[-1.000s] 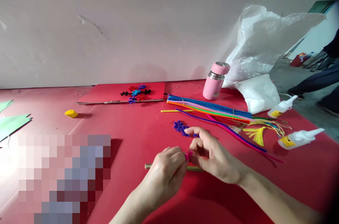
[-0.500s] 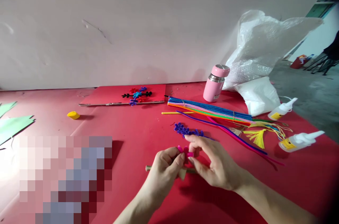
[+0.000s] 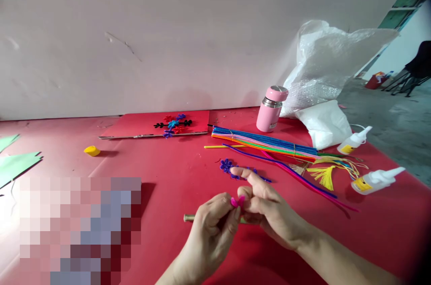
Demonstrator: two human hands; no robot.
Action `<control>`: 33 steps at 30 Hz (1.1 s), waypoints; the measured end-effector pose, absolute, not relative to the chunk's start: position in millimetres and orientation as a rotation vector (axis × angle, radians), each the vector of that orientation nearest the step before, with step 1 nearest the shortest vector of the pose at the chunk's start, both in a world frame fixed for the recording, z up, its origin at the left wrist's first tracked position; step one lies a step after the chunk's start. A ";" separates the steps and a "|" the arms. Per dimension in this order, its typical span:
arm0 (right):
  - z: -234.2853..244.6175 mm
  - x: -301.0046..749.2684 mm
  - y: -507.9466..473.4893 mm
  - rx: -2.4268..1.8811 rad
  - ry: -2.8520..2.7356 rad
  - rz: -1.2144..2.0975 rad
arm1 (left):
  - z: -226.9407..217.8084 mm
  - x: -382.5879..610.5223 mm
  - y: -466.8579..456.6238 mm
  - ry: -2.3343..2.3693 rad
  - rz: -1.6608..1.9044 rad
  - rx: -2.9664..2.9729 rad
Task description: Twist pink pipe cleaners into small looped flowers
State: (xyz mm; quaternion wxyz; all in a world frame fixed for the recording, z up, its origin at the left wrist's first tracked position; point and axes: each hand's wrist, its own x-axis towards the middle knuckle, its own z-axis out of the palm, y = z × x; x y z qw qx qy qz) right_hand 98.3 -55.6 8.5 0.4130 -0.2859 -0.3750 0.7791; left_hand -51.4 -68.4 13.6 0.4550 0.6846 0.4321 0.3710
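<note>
A small bright pink piece (image 3: 237, 202), seemingly pipe cleaner bent into loops, is between my two hands above the red table. My left hand (image 3: 212, 233) pinches it from the left with thumb and forefinger. On the other side, my right hand (image 3: 274, 213) grips its right part between thumb and curled fingers, the forefinger pointing away to the left. Just beyond the right fingertips lie purple pipe-cleaner flowers (image 3: 226, 166), partly covered by that hand. Beneath both hands lies a thin rod (image 3: 189, 217), mostly hidden.
Behind lies a pipe-cleaner bundle (image 3: 262, 141), with loose purple and pink stems (image 3: 318, 190) and a yellow tassel (image 3: 325, 177). Glue bottles (image 3: 373, 181), a pink flask (image 3: 270, 112) and bubble wrap (image 3: 323, 65) stand right. A red board (image 3: 134, 125) bears coloured flowers; a yellow cap (image 3: 92, 151) sits left.
My right fingers have closed in on the pink piece, and its loops are now more folded and covered. The view has shifted slightly.
</note>
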 end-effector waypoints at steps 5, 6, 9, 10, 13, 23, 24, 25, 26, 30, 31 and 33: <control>5.5 102.9 -48.8 -0.778 -0.913 2.027 | 11.9 -50.0 -64.1 1.050 0.870 1.525; 4.5 103.6 -47.9 -0.800 -0.999 1.931 | 10.8 -49.5 -62.7 1.035 0.853 1.404; 3.0 104.5 -47.0 -0.839 -1.221 1.676 | 7.3 -48.3 -60.1 0.977 0.817 1.090; 3.0 104.6 -47.3 -0.848 -1.262 1.640 | 6.5 -47.8 -59.8 0.965 0.815 1.032; 4.2 104.2 -49.6 -0.830 -1.293 1.667 | 5.2 -46.5 -60.3 0.954 0.830 0.979; 6.6 96.8 -53.3 -0.734 -0.827 2.027 | 5.0 -46.7 -67.0 0.913 0.899 1.206; 6.4 97.1 -52.8 -0.749 -0.838 2.019 | 4.4 -46.2 -67.2 0.917 0.915 1.162; 5.9 97.7 -52.1 -0.770 -0.870 1.981 | 3.7 -45.7 -67.0 0.923 0.930 1.083; 5.2 98.5 -51.2 -0.800 -0.916 1.919 | 2.9 -45.2 -66.5 0.928 0.942 0.982; 2.8 101.3 -47.7 -0.919 -1.125 1.597 | 1.8 -44.0 -63.5 0.911 0.967 0.670; 2.7 101.3 -47.5 -0.930 -1.163 1.546 | 1.8 -43.9 -62.9 0.904 0.969 0.649; 3.3 100.3 -48.3 -0.923 -1.221 1.489 | 1.6 -43.7 -62.4 0.898 0.969 0.657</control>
